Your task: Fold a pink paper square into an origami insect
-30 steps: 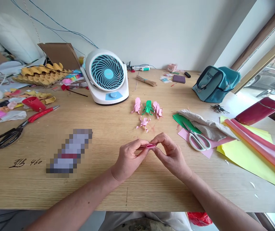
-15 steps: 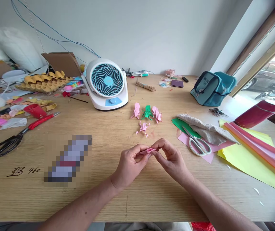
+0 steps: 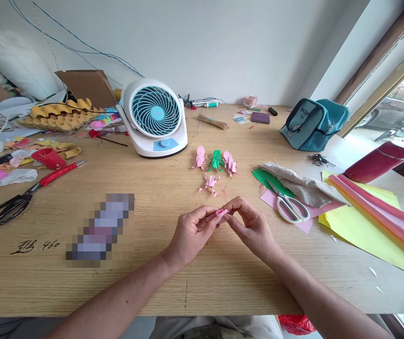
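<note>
Forearms [image 3: 124,294], cut off below, converge over the worktop [image 3: 159,202]; left grip [image 3: 187,233] and right grip [image 3: 254,231] pinch one folded pink paper [image 3: 222,213] between them, fingers [image 3: 238,203] partly hiding its folds.

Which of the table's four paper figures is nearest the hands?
The pink figure alone in front; the green figure and two other pink ones form a row behind it.
</note>
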The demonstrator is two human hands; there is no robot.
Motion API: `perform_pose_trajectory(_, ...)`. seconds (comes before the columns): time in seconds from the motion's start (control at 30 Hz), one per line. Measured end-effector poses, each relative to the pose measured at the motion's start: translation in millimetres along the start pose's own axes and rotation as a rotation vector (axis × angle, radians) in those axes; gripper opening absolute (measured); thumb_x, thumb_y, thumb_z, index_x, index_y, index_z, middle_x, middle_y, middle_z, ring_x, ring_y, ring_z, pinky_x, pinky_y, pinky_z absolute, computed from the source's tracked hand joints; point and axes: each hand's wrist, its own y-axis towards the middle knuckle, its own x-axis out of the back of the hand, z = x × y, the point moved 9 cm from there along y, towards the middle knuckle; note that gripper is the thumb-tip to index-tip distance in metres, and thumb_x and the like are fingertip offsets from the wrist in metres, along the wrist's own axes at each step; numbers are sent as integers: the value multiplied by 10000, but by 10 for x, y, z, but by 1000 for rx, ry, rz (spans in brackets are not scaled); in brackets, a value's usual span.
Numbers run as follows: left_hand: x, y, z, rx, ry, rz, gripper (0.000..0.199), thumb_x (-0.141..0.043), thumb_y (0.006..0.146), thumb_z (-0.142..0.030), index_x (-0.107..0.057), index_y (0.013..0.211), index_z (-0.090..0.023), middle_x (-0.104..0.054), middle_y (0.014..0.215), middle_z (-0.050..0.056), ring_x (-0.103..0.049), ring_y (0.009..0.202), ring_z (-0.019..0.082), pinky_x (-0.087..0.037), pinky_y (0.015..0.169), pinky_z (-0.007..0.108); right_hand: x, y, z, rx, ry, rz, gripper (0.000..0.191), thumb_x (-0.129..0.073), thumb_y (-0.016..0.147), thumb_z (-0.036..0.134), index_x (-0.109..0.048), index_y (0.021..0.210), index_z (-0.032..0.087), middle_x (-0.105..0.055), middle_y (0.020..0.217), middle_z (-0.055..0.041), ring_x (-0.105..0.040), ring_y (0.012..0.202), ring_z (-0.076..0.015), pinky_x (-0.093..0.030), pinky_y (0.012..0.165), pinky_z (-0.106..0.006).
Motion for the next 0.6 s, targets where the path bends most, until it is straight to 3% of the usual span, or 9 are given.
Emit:
perform_pose_trajectory(0.23,14,7,-54,-19,40,-19,168,-624,922,-298,-708,993,-170,-739,862,8,-704,736,110,-573,701,181,-21,5,-35,-32,19,8,44,-634,932,277,-644,949,238,-649,875,-14,-605,807,-160,-490,794,-325)
perform_pose_trajectory(0.5,27,-28,-167,-179,143,-43,147,-629,906,-196,-689,1039,-178,-755,969,23,-731,866,128,-584,818,200,0,-6,-6,18,17,-23,45,-665,910,251,-650,951,259,-632,895,-4,-578,823,-150,-481,798,-307)
perform_pose_trajectory(0.6,31,-39,-201,-216,185,-53,131,-633,896,-164,-674,1020,-176,-753,954,19,-730,854,115,-576,796,173,0,-15,-6,20,18,-20,47,-666,909,242,-645,948,255,-624,888,-6,-573,825,-150,-477,797,-309)
